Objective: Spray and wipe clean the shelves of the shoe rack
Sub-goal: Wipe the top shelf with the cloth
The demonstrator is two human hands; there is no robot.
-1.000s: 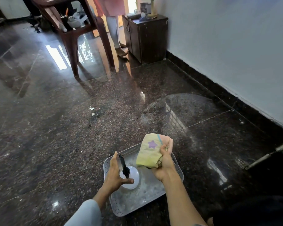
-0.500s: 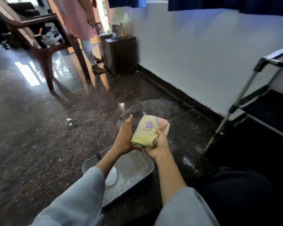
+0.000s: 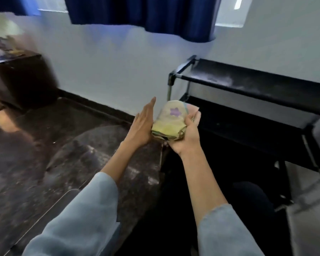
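The view has swung from the tray to the shoe rack (image 3: 257, 84), where the right hand (image 3: 187, 133) grips the folded cloth (image 3: 171, 120) and the flat left hand (image 3: 142, 126) presses its side, so wiping looks imminent

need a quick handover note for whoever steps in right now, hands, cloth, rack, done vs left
Right hand grips the folded cloth in front of the rack.
Left hand is open, flat against the cloth's side.
Rack stands by the wall; its top shelf shows pale dust or spray.
Sprayer is out of view.
Done: cloth in hand.
Left: wipe all shelves.
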